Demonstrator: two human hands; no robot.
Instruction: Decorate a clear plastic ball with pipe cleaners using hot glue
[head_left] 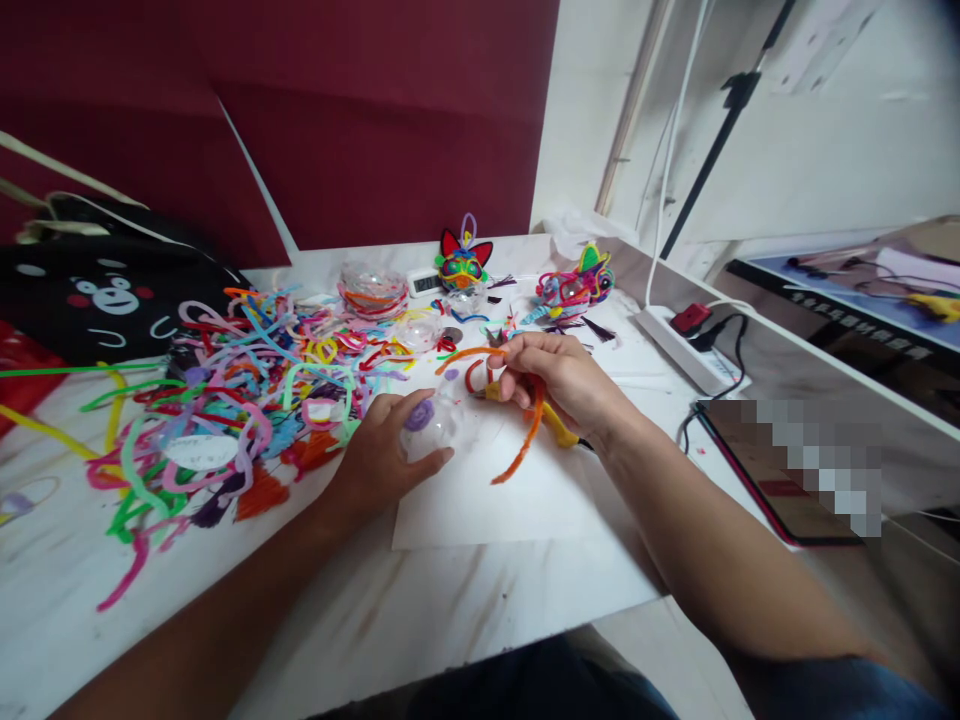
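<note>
My left hand (390,440) curls around a clear plastic ball (442,428) that has a purple fuzzy coil on its upper left side. The ball rests on a white sheet of paper (487,515). Between the thumb and fingers of my right hand (551,375), an orange pipe cleaner (521,460) is pinched; one end sticks out to the left and the other curves down. Beneath my right hand lies a yellow-handled tool (559,425), partly covered, so its kind cannot be made out.
A heap of coloured pipe cleaners (247,400) spreads over the table's left side. At the back stand a decorated ball with red ears (463,265) and another colourful pipe-cleaner figure (577,285). A white power strip (690,350) and a dark tablet (787,470) lie to the right.
</note>
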